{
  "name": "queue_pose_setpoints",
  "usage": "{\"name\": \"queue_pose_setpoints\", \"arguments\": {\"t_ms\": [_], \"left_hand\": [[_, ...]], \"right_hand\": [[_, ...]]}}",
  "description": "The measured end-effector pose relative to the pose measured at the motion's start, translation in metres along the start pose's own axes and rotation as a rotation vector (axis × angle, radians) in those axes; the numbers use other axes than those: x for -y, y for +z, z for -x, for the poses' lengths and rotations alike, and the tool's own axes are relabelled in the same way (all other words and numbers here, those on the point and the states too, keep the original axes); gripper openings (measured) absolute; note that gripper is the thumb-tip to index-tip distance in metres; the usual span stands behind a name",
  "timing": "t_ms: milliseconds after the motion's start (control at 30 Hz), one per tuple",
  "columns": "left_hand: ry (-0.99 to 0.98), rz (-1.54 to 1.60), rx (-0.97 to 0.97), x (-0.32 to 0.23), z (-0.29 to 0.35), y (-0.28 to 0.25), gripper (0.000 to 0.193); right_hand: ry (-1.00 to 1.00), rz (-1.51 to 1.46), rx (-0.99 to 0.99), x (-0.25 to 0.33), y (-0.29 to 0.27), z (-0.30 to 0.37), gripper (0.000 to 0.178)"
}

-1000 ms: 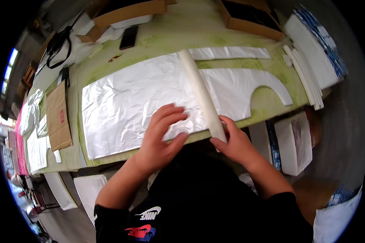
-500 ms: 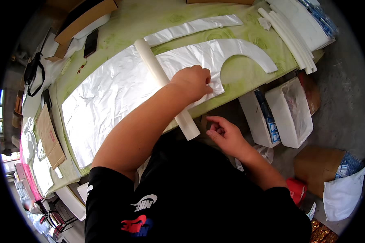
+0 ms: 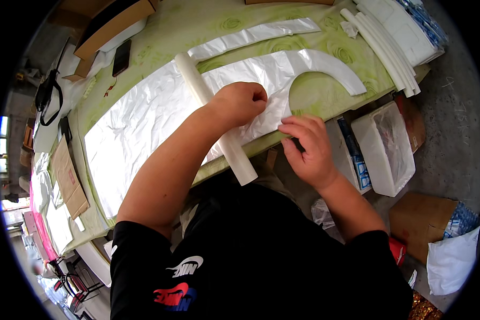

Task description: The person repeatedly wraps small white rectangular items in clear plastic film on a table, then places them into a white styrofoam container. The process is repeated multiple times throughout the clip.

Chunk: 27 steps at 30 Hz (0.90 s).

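A large white plastic bag (image 3: 138,122) lies flat and wrinkled on the table, with a curved strap-like end at the right. Across it rests a white tube (image 3: 193,80), whose near end juts past the table edge. My left hand (image 3: 239,104) is closed over the bag, just right of the tube, with the forearm crossing above the tube; what its fingers hold, if anything, is hidden. My right hand (image 3: 309,152) is at the table's near edge, thumb and fingers apart, fingertips by the bag's lower corner.
A white plastic strip (image 3: 256,35) lies beyond the bag. Several white tubes (image 3: 385,56) are at the far right. A phone (image 3: 121,57) and cardboard box (image 3: 112,26) sit at the far left. White bins (image 3: 381,149) and a carton (image 3: 418,224) stand below on the right.
My left hand has shifted slightly left and curled tighter. My right hand has risen from below the table edge toward the bag's corner, its fingers opening.
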State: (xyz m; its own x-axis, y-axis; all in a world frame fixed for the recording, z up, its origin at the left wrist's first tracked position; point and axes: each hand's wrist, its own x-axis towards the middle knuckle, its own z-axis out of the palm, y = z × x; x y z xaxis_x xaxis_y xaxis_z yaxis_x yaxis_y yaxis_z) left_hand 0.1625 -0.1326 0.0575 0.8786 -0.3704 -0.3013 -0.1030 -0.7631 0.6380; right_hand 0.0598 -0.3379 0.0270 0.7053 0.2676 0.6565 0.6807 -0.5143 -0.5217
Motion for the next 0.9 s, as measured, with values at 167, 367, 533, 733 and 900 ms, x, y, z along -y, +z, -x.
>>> {"name": "queue_pose_setpoints", "arguments": {"t_ms": [167, 367, 533, 733, 900], "left_hand": [[0.051, -0.121, 0.022, -0.004, -0.009, 0.009, 0.023], [0.060, -0.165, 0.019, -0.005, -0.012, 0.014, 0.022], [0.019, -0.082, -0.005, -0.003, -0.009, 0.004, 0.023], [0.035, -0.059, -0.024, -0.001, -0.008, 0.005, 0.023], [0.034, -0.046, -0.026, -0.001, -0.007, 0.007, 0.023]], "right_hand": [[-0.032, 0.160, 0.108, -0.012, 0.018, -0.010, 0.026], [0.065, 0.219, 0.118, -0.023, 0.019, 0.018, 0.027], [0.086, 0.166, 0.106, -0.026, 0.019, 0.022, 0.029], [0.310, -0.011, -0.015, -0.034, 0.019, 0.011, 0.033], [0.336, 0.126, -0.025, -0.044, 0.028, -0.013, 0.024]]}}
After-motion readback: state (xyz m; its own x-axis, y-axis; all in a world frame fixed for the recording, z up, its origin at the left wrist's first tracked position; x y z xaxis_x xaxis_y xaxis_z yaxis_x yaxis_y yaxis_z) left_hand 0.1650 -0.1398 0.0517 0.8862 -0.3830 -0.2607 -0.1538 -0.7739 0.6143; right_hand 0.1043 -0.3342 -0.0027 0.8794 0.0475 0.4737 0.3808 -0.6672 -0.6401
